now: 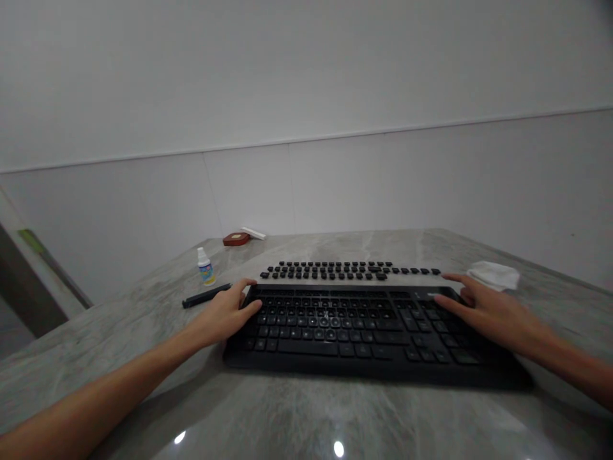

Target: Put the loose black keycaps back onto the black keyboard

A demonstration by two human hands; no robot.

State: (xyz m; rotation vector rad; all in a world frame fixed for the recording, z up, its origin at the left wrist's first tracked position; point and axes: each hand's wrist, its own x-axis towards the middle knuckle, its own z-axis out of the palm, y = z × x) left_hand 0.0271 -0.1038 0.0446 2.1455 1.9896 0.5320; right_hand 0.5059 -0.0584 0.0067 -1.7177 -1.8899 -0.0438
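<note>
A black computer keyboard (330,350) lies in front of me on the marbled table. Many positions in its upper rows look like bare sockets without caps. My left hand (234,310) holds its upper left corner, thumb on the top face and forefinger at the back edge. At the upper right, my right hand (483,313) has its thumb on the keyboard and its forefinger stretched past the back edge; its other fingers are partly hidden. Loose black keycaps (330,269) lie in rows just behind the keyboard, the rightmost ones close to my right forefinger.
Left of the keyboard are a black stick-like tool (205,296) and a small white spray bottle (205,267). A reddish-brown case (236,239) and a white strip (253,233) lie at the back. A white cloth (494,275) sits beyond my right hand. A wall borders the table (306,409).
</note>
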